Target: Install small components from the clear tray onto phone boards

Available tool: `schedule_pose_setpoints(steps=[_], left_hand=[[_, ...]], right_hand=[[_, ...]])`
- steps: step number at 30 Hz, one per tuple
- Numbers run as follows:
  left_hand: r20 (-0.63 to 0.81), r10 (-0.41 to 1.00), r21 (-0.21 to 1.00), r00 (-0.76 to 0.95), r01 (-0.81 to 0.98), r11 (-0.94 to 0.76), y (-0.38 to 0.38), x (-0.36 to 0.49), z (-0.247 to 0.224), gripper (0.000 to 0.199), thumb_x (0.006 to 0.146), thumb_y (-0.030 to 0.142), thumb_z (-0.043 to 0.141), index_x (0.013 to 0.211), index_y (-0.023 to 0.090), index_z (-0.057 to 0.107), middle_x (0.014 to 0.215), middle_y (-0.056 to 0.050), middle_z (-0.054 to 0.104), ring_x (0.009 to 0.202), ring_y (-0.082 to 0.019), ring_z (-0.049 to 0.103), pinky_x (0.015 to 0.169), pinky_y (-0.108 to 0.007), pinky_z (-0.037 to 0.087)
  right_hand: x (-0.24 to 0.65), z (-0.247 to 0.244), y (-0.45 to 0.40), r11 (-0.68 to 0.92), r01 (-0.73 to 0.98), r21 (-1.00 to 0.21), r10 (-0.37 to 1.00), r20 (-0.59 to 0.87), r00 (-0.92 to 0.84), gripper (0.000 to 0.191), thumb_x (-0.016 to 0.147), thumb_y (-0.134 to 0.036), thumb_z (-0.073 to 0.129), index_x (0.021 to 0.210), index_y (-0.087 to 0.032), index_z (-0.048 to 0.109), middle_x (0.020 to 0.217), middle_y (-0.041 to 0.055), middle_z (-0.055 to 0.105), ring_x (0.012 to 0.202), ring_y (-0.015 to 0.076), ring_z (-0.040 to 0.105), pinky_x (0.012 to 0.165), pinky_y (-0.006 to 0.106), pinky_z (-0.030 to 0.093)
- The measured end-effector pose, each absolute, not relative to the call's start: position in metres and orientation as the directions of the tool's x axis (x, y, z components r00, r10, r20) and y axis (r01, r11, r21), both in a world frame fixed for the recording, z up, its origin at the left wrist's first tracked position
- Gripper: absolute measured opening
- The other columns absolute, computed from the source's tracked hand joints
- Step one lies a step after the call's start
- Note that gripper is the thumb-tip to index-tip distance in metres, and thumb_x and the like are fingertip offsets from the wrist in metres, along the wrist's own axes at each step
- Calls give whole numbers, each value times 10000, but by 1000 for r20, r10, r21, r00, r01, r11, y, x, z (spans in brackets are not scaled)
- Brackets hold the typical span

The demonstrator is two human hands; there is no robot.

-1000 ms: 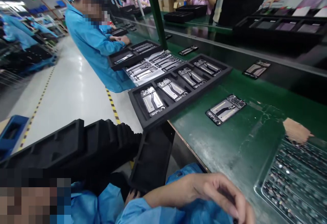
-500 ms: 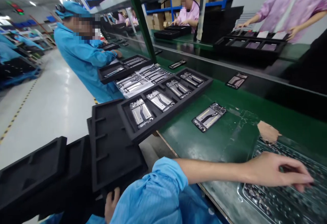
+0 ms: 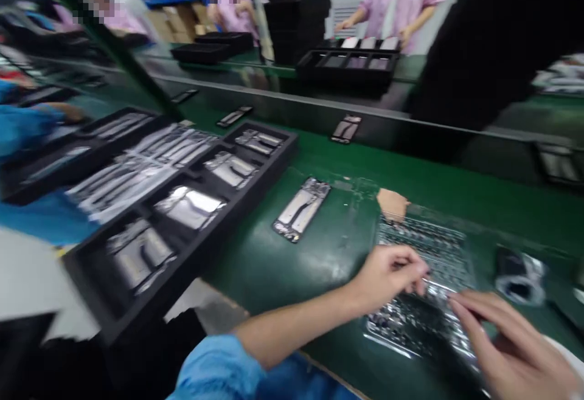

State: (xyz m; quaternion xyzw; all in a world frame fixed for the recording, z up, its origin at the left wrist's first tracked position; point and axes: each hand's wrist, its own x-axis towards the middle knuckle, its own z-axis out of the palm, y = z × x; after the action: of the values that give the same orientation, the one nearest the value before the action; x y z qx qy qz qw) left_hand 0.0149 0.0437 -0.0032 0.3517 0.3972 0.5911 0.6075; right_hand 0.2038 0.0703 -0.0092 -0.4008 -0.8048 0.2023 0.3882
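My left hand (image 3: 392,272) is over a clear plastic tray (image 3: 410,351) of small dark parts, with its fingertips pinched together. Whatever sits in that pinch is too small and blurred to name. From the lower right my right hand (image 3: 515,339) reaches over the same tray, thumb and fingers drawn together close to the left fingertips. What it grips, if anything, cannot be made out. Left of the hands, an opened phone body (image 3: 302,208) lies on the green bench, its metal plate and dark ribbon cable showing.
A black foam tray (image 3: 191,278) holds several phone bodies in its slots, beside bagged parts (image 3: 146,169). A tan scrap (image 3: 392,204) and a clear bag (image 3: 520,275) lie around the parts tray. More phone bodies (image 3: 345,128) lie near the bench's back ledge. Co-workers in pink stand opposite.
My view has swung right, and the stacked black trays have mostly left it. My right hand now shows over the parts tray. My left hand stays above that tray, its fingers pinched.
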Motion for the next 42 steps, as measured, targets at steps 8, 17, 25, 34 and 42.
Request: schedule_pose_setpoints(steps=[8, 17, 25, 34, 42], left_hand=[[-129, 990, 941, 56, -307, 140, 36, 16, -2, 231, 842, 327, 528, 710, 137, 528, 575, 10, 544, 509, -67, 433, 524, -188, 354], [-114, 989, 967, 96, -219, 132, 31, 18, 1, 215, 865, 297, 499, 726, 138, 537, 591, 12, 537, 530, -75, 443, 547, -204, 350], [-94, 992, 988, 85, -114, 103, 31, 17, 8, 209, 859, 271, 502, 704, 142, 553, 595, 14, 540, 541, -82, 463, 549, -210, 363], [-123, 984, 942, 128, -297, 156, 31, 19, 3, 220, 858, 303, 518, 719, 137, 552, 607, 5, 556, 524, -72, 469, 530, -198, 370], [-128, 984, 936, 121, -313, 160, 30, 21, 5, 213, 864, 266, 518, 707, 126, 549, 598, 3, 552, 522, -67, 470, 529, -191, 369]], right_hand=[[182, 2, 66, 681, 366, -634, 727, 528, -439, 197, 778, -102, 618, 906, -240, 674, 773, 45, 652, 702, 184, 604, 682, 363, 490], [180, 5, 66, 561, 348, -751, 808, 407, -426, 199, 771, -114, 633, 910, -242, 694, 804, 37, 672, 702, 163, 615, 597, 290, 487], [176, 12, 74, -47, 237, -971, 887, -149, -436, 191, 766, -338, 654, 868, -177, 660, 694, 31, 654, 577, 122, 584, 464, 207, 449], [178, 8, 74, -232, 81, -969, 840, -242, -486, 192, 842, -341, 574, 907, -171, 635, 635, 14, 602, 524, 92, 476, 449, 202, 347], [178, 9, 73, -276, 39, -960, 823, -257, -507, 137, 823, -320, 613, 895, -207, 644, 643, 0, 608, 528, 80, 476, 446, 189, 303]])
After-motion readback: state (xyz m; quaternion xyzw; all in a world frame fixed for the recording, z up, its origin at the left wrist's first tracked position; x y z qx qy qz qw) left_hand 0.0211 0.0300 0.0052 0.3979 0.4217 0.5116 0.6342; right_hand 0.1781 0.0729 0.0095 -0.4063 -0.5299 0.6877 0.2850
